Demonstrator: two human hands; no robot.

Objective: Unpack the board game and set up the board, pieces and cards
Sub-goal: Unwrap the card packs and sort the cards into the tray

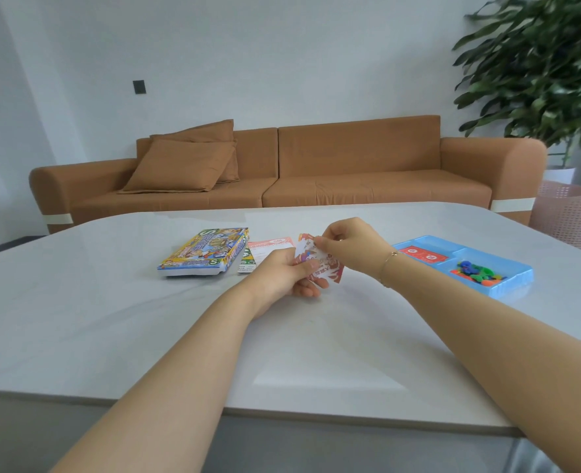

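Observation:
Above the middle of the white table [145,329], both hands hold a small fan of red-and-white cards [319,262]. My left hand [287,276] grips the cards from below. My right hand [350,242] pinches the top card at its upper edge. The colourful game box [205,252] lies flat to the left. Beside it sit a folded green-edged sheet [246,262] and a red-and-white paper sheet [268,245]. To the right, a blue plastic tray [514,281] holds red cards [425,256] in one compartment and small coloured pieces [480,269] in another.
A brown sofa [350,165] with two cushions stands beyond the table's far edge. A leafy potted plant [538,70] and a pink mesh basket [568,216] are at the right. The table's near edge runs across the lower frame.

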